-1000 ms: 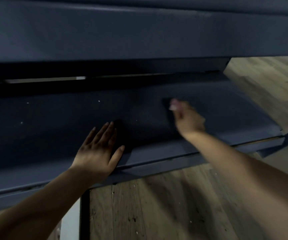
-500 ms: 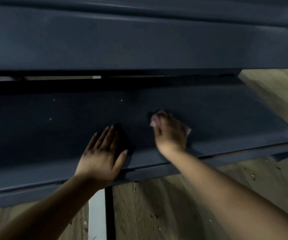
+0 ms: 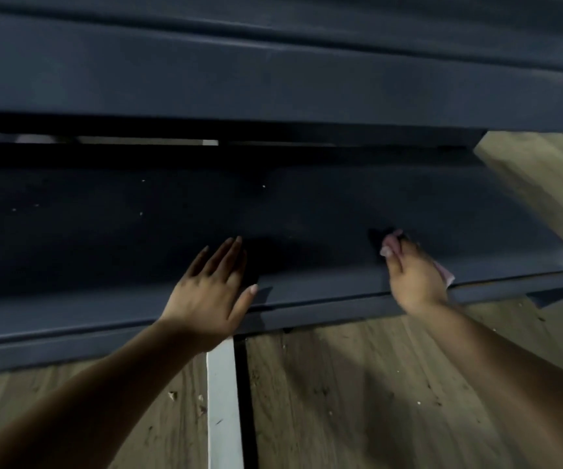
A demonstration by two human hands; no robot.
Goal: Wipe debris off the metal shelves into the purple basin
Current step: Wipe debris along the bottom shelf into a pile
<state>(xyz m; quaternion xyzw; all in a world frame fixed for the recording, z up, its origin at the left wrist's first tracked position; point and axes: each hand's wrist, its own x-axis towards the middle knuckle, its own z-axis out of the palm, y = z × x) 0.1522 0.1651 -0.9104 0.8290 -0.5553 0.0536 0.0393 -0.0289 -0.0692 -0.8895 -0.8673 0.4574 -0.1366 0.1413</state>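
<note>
Wooden floor (crumb-strewn), upper shelf overhanging

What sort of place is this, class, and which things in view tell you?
Probably a storeroom or workshop: dark metal shelves stacked in tiers, a worn wooden floor littered with crumbs, and a hand wiping with a pink cloth.

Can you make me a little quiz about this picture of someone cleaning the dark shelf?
1. True or false: the left hand lies flat on the lower shelf.
2. What is in the right hand's grip? A) a brush B) a pink cloth C) nothing
3. Fill in: small pale specks dot the shelf, and crumbs lie on the wooden ____.

Key: 1 true. 2 B. 3 floor.
</note>
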